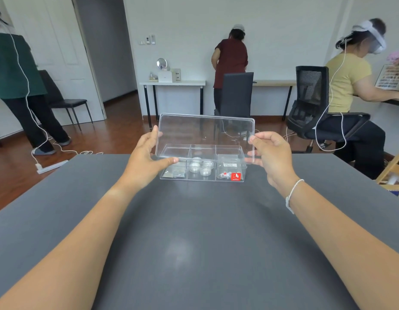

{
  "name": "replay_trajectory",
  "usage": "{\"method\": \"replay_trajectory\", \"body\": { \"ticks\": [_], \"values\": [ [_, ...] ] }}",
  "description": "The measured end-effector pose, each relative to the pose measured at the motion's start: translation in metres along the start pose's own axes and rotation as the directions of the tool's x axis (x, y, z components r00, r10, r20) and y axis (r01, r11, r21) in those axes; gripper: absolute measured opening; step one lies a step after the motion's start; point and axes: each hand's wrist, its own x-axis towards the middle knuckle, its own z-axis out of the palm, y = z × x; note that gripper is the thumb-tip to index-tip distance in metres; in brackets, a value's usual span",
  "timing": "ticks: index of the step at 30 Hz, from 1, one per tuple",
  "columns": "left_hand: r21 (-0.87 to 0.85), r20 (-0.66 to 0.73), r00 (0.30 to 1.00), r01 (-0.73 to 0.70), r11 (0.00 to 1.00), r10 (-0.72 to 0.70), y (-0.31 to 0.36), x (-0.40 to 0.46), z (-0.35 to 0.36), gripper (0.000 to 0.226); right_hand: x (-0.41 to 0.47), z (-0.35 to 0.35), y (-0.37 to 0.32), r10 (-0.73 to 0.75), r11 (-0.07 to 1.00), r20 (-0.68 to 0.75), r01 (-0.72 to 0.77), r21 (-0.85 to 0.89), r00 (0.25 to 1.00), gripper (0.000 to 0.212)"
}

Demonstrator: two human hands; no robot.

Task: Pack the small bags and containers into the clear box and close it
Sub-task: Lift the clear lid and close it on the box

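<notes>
A clear box (203,178) with three compartments stands near the far edge of the grey table (194,231). Small bags (175,173) lie in its left compartment, round clear containers (202,167) in the middle one, and a small bag (226,170) beside a red label (236,176) in the right one. A clear lid (205,133) is held tilted upright above the box. My left hand (147,157) grips the lid's left edge and my right hand (271,153) grips its right edge.
Beyond the table is a wooden floor with a power strip (52,166) and white cables. Three people work in the room, with chairs (236,95) and desks along the back wall. A wooden frame (393,173) stands at the table's right edge.
</notes>
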Motion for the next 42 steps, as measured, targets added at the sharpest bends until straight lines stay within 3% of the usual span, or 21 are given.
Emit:
{"method": "replay_trajectory", "body": {
  "ticks": [3, 7, 11, 23, 42],
  "values": [
    [-0.028, -0.069, 0.997, 0.019, 0.999, -0.021, 0.000, 0.001, 0.001, 0.086, -0.001, 0.000, 0.003, -0.044, 0.999, 0.057, 0.046, -0.029, 0.997, 0.027],
    [-0.085, -0.140, 0.988, 0.052, 0.995, -0.063, -0.004, 0.002, 0.002, 0.079, -0.003, -0.002, 0.011, -0.100, 0.958, 0.210, 0.152, -0.245, 0.973, 0.057],
    [-0.108, -0.168, 0.981, 0.074, 0.991, -0.092, -0.010, 0.003, 0.001, 0.074, -0.003, -0.009, 0.018, -0.138, 0.858, 0.336, 0.282, -0.429, 0.932, 0.068],
    [-0.164, -0.107, 0.968, 0.206, 0.965, -0.225, -0.022, 0.003, 0.011, 0.071, 0.000, -0.012, 0.034, -0.053, 0.857, 0.344, 0.219, -0.465, 0.938, 0.060],
    [-0.179, -0.023, 0.962, 0.265, 0.947, -0.273, -0.019, 0.001, 0.016, 0.069, -0.002, -0.014, 0.040, 0.007, 0.869, 0.329, 0.157, -0.470, 0.944, 0.056]
  ]
}}
